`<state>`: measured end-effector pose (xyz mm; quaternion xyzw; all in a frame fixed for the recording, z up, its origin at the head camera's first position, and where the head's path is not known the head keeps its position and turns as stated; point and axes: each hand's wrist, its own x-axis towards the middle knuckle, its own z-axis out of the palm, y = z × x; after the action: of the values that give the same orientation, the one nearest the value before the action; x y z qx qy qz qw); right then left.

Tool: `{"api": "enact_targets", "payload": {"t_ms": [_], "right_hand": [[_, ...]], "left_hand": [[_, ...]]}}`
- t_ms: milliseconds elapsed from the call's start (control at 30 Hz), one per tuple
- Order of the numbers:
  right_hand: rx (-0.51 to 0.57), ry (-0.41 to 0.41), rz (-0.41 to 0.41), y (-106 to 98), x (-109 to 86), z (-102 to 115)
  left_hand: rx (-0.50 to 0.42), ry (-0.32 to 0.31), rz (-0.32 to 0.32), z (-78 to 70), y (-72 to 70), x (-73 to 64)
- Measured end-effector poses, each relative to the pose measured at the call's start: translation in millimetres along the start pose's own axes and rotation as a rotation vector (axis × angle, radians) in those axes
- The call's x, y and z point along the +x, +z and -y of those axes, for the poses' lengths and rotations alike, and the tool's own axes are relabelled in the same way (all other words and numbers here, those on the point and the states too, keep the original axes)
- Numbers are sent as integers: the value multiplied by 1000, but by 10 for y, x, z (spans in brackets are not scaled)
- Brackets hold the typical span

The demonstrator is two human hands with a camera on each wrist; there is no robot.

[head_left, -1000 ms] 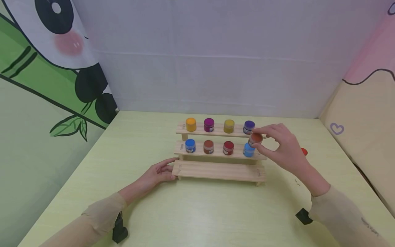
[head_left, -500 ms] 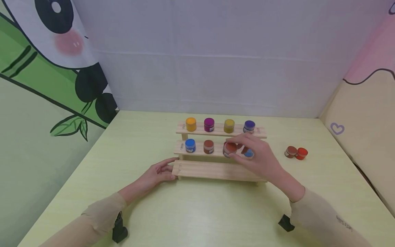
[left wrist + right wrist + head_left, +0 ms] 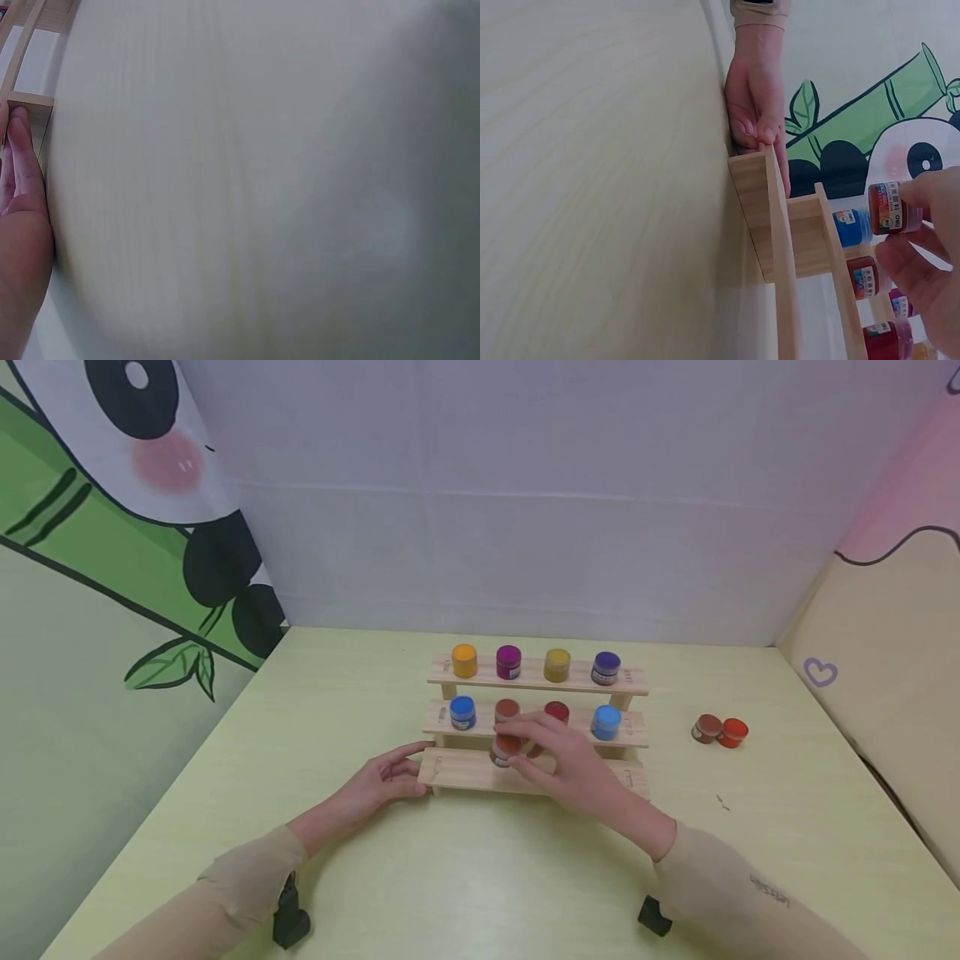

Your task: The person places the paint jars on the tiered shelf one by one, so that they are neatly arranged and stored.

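In my right hand (image 3: 573,768) a small brown paint jar (image 3: 504,750) is pinched between thumb and fingers, over the bottom step of a three-tier wooden display rack (image 3: 453,768). The right wrist view shows the labelled side of this paint jar (image 3: 889,208), raised off the step. My left hand (image 3: 378,778) holds the rack's left end; in the right wrist view its thumb lies at the board's end. Blue (image 3: 462,712), brown (image 3: 507,710), dark red (image 3: 557,711) and light blue (image 3: 606,722) jars stand on the middle step, the inner two partly behind my right hand.
Along the top step stand orange (image 3: 464,661), purple (image 3: 508,662), olive (image 3: 557,665) and dark blue (image 3: 606,668) jars. A brown jar (image 3: 707,728) and a red jar (image 3: 733,732) sit side by side on the table (image 3: 465,877), right of the rack. A pale cloth backdrop (image 3: 525,527) rises behind.
My right hand has carried the brown paint jar leftward and down, from the middle step's right end to over the bottom step. The left hand stays at the rack's end.
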<state>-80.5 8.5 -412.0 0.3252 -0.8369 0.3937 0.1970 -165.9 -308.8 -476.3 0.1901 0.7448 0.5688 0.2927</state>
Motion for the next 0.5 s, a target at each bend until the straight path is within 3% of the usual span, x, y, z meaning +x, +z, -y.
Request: {"api": "enact_targets", "payload": {"t_ms": [500], "right_hand": [[35, 116, 167, 344, 100, -73]], "left_hand": [[12, -9, -7, 1, -3, 7]]}}
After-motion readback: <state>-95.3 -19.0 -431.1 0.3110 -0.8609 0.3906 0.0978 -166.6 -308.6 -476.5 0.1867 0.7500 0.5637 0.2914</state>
